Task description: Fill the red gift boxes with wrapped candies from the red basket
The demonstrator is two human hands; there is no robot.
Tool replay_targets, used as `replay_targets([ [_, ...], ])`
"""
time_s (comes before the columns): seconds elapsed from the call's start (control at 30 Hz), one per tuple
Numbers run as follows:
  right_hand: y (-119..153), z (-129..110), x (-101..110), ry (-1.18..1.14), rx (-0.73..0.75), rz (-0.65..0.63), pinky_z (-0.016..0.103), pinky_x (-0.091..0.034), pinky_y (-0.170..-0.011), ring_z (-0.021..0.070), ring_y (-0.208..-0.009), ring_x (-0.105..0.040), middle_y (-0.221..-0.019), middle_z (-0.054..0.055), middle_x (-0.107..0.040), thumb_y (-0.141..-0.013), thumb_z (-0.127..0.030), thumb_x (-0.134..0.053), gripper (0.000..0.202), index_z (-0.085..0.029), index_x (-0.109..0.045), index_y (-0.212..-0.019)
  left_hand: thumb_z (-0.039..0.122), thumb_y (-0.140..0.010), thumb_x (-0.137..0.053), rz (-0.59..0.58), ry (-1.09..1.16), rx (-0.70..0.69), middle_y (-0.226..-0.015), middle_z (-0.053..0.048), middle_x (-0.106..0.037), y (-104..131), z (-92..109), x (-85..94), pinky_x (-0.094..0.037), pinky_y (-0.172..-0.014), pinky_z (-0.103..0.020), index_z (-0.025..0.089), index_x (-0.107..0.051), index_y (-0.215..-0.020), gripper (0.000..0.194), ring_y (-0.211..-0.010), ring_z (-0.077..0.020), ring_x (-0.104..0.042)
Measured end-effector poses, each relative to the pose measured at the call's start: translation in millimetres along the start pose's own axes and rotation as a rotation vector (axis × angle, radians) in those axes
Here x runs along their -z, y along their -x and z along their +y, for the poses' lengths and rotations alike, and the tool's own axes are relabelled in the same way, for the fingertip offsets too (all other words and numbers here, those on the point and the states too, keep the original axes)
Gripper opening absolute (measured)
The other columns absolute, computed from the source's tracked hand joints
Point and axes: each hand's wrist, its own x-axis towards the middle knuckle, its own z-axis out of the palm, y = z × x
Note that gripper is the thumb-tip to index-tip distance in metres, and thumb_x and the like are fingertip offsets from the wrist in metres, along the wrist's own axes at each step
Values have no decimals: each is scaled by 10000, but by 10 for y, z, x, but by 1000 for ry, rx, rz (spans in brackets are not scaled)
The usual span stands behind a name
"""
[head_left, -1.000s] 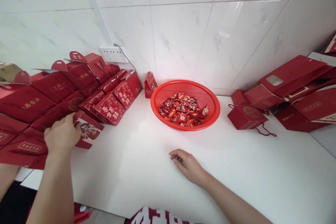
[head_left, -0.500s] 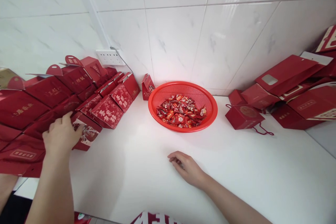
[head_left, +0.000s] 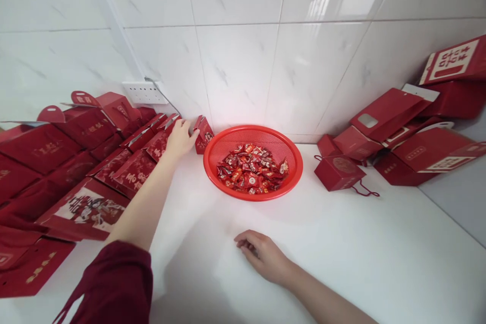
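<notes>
My left hand (head_left: 181, 139) reaches across to the far end of the left row of red gift boxes (head_left: 133, 171). Its thumb and fingers are apart, over the last box there, which the hand mostly covers; firm contact is hard to make out. Just right of the thumb stands a small red box (head_left: 203, 134). My right hand (head_left: 261, 255) rests on the white table, loosely curled with a gap between thumb and fingers and nothing in it. Beyond it sits a red plastic basket (head_left: 253, 196) holding many wrapped candies (head_left: 252, 168).
More red boxes (head_left: 49, 147) crowd the left side, some with rounded handles. At right, a small corded box (head_left: 339, 172) lies before stacked larger boxes (head_left: 417, 157). A tiled wall (head_left: 235, 76) with a white socket strip (head_left: 145, 93) closes off the back.
My left hand has moved from the front box with the picture to the far end of the row near the wall. The view has shifted slightly; my right hand stays on the table.
</notes>
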Motion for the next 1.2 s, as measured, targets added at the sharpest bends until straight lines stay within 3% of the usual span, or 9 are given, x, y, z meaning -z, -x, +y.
replay_targets([
  [0.17,-19,15,3,4,12,-1,275,-524,-795,167,-908,-651,-1036,61,-679,-931,-139,-487,269,-220,-611,-1155,285,-897,-543,-96,-21,160,-1266,-250,-620,-505,58,-412,-481,-960,-410,34,-466,-1400,568,-1163,-328,-605],
  [0.33,-16,37,8,3,13,1,273,-525,-786,166,-909,-650,-1038,59,-677,-931,-135,-485,276,-222,-608,-1162,177,-876,-517,-158,-91,173,-1186,-177,-692,-377,20,-427,-488,-945,-401,123,-615,-1270,409,-1098,-295,-648],
  [0.5,10,35,25,15,8,-1,281,-524,-802,165,-917,-648,-1040,58,-673,-940,-146,-480,262,-218,-609,-1155,183,-874,-494,-204,-165,158,-1126,-147,-725,332,-92,-60,-487,-933,-320,161,-649,-1230,389,-1066,-271,-671],
  [0.73,38,3,34,29,22,-18,307,-527,-827,178,-933,-641,-1042,60,-663,-968,-191,-464,228,-227,-613,-1136,308,-940,-409,-277,-338,314,-868,-135,-742,2096,-455,772,-505,-746,-366,197,-489,-1422,502,-812,-320,-702],
  [0.83,41,14,25,31,25,-21,311,-528,-811,179,-914,-643,-1032,58,-666,-967,-192,-467,224,-228,-614,-1131,364,-960,-369,-267,-423,438,-863,-117,-735,2615,-536,1038,-493,-713,-363,207,-471,-1434,510,-762,-313,-689],
  [0.93,41,29,20,33,23,-21,318,-527,-814,181,-915,-644,-1037,59,-669,-961,-186,-472,225,-226,-611,-1133,377,-965,-349,-238,-469,547,-914,-130,-729,2781,-567,1165,-488,-682,-376,212,-448,-1442,515,-754,-324,-675],
  [1.0,42,34,18,35,19,-21,320,-527,-816,181,-918,-644,-1040,61,-669,-958,-183,-474,224,-222,-611,-1132,371,-974,-325,-162,-474,583,-1105,-159,-695,2760,-593,1155,-500,-691,-404,208,-405,-1463,522,-809,-333,-674],
  [1.1,46,37,13,33,22,-19,319,-527,-817,179,-919,-644,-1042,61,-669,-956,-181,-475,223,-219,-609,-1131,437,-967,-374,16,-509,480,-1342,-227,-544,2686,-679,1043,-520,-764,-466,133,-341,-1487,603,-1049,-395,-616],
  [1.2,52,38,6,35,25,-14,319,-527,-817,178,-912,-643,-1041,58,-669,-957,-182,-476,223,-223,-609,-1132,498,-930,-483,144,-548,310,-1414,-268,-452,2640,-797,914,-467,-945,-539,60,-329,-1483,723,-1260,-435,-478],
])
